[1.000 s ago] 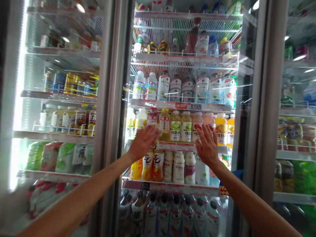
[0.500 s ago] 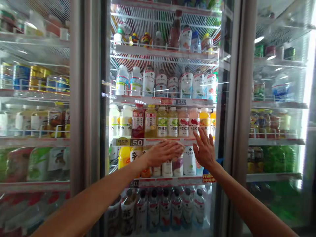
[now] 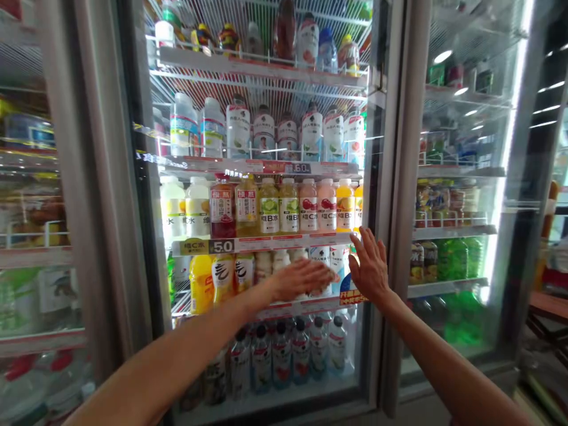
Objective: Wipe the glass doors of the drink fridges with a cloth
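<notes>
Both of my arms reach toward a glass-door drinks fridge. My left hand (image 3: 304, 278), a little blurred, stretches flat across the front of the lower shelf and holds nothing. Behind it stand yellow-labelled bottles (image 3: 202, 283) and white-labelled bottles (image 3: 339, 266), partly hidden by that hand and forearm. My right hand (image 3: 370, 263) is raised with fingers spread, near the fridge door's right frame (image 3: 393, 177); whether it touches the glass I cannot tell. Just left of its wrist is a blue, red and yellow sticker (image 3: 352, 294). Above the hands, a shelf carries orange-drink bottles (image 3: 345, 205) and red-drink bottles (image 3: 222, 207).
A grey metal post (image 3: 95, 177) divides this fridge from another one on the left. To the right, a further fridge holds green bottles (image 3: 452, 258). A brown wooden surface (image 3: 550, 306) shows at the far right. Several dark-capped bottles (image 3: 281, 352) line the bottom shelf.
The view has turned to the right, so the fridge sits further left and more shows at the right. My right hand is now closer to the door frame. Both hands remain outstretched.
</notes>
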`<state>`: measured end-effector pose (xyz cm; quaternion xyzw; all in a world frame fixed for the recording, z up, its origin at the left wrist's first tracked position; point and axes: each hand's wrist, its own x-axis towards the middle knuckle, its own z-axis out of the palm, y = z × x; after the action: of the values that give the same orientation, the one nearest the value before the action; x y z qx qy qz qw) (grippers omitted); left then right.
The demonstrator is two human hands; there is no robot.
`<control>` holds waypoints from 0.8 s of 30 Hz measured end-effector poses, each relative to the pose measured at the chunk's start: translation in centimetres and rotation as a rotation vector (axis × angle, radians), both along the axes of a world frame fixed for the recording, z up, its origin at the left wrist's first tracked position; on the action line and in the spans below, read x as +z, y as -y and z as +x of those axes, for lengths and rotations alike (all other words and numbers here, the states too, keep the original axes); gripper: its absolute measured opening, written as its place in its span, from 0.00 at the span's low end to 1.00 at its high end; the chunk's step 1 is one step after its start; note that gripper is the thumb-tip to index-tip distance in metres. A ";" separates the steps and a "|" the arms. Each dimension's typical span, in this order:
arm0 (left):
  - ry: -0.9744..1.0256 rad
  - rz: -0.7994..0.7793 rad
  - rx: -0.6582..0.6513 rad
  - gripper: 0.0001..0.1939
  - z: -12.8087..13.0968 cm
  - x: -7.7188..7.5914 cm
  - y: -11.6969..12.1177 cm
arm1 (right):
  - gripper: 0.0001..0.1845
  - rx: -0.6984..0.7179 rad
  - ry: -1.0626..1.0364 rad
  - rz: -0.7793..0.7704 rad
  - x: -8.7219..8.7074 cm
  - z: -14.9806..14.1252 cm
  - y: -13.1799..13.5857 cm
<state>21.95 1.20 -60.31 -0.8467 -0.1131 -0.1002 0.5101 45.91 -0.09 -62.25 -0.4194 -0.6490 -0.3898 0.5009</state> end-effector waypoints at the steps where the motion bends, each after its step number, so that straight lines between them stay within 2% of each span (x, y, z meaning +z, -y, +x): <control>1: 0.133 0.036 0.024 0.28 -0.1 1.4 -0.2 | 0.30 -0.011 -0.016 0.001 -0.1 0.4 0.1; 3: 0.448 0.109 0.084 0.27 -0.4 4.2 -0.6 | 0.30 -0.031 -0.061 0.010 -0.3 1.1 0.2; 4: 0.546 0.130 0.099 0.26 -0.4 4.9 -0.7 | 0.30 -0.038 -0.080 0.013 -0.4 1.4 0.2; 5: 0.570 0.135 0.097 0.26 -0.4 4.9 -0.7 | 0.30 -0.040 -0.091 0.011 -0.5 1.6 0.2; 6: 0.509 0.124 0.073 0.26 -0.3 4.1 -0.6 | 0.30 -0.039 -0.092 0.004 -0.8 1.7 0.3; 9: 0.069 0.041 -0.072 0.25 0.1 0.1 -0.3 | 0.30 -0.027 -0.060 -0.027 -1.7 1.6 0.5; 10: -0.016 0.024 -0.096 0.24 0.1 -0.6 -0.3 | 0.30 -0.025 -0.050 -0.036 -1.9 1.5 0.6; 11: -0.025 0.023 -0.097 0.24 0.1 -0.6 -0.4 | 0.30 -0.025 -0.047 -0.042 -2.1 1.4 0.7; 12: 0.046 0.039 -0.083 0.25 0.1 0.1 -0.5 | 0.30 -0.027 -0.050 -0.049 -2.2 1.4 0.8; 15: 0.519 0.099 -0.031 0.26 0.2 4.0 -1.0 | 0.28 -0.027 -0.100 -0.062 -2.1 1.2 1.5; 17: 0.690 0.070 -0.020 0.26 0.8 5.2 -1.3 | 0.27 -0.002 -0.153 -0.066 -2.2 0.5 1.8; 19: 0.664 0.002 -0.063 0.27 1.8 4.2 -1.3 | 0.25 0.073 -0.202 -0.071 -2.5 -0.9 1.8; 21: 0.644 -0.053 -0.115 0.28 2.9 2.0 -1.2 | 0.25 0.204 -0.234 -0.107 -3.0 -3.0 1.4; 24: 0.729 -0.081 -0.133 0.30 3.3 -0.1 -1.0 | 0.25 0.394 -0.255 -0.172 -3.0 -6.8 0.6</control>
<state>25.26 2.15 -60.38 -0.7804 -0.2359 -0.4237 0.3948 39.08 -0.69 -65.29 -0.3717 -0.6806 -0.1717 0.6076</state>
